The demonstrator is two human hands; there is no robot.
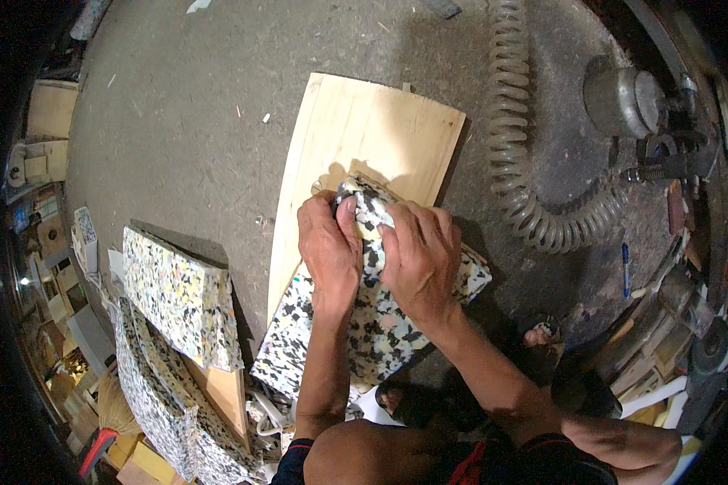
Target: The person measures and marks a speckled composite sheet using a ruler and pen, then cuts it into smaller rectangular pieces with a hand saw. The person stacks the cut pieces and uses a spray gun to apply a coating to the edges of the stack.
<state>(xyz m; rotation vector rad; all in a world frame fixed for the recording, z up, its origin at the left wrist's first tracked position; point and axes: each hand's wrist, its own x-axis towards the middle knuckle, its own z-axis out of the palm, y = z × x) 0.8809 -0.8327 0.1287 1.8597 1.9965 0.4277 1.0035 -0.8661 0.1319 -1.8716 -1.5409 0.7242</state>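
In front of me lies a thick slab of speckled black, white and yellow foam [384,319], set over the near part of a pale wooden board [388,121]. At the slab's far end, my left hand [330,246] has its fingers curled round the foam edge, thumb pressed on top. Close beside it, my right hand [422,255] grips the same edge with bent fingers. Between the two hands the foam is bunched up. A thin wooden edge shows just beyond the foam; the fingertips are partly hidden.
More speckled foam pieces [174,291] lean at the left, near a broom [120,404]. A coiled clear hose [510,121] runs down the right, by a metal canister [623,101]. A blue pen [625,271] lies on the concrete floor [178,145]. Wood scraps [663,343] pile at right.
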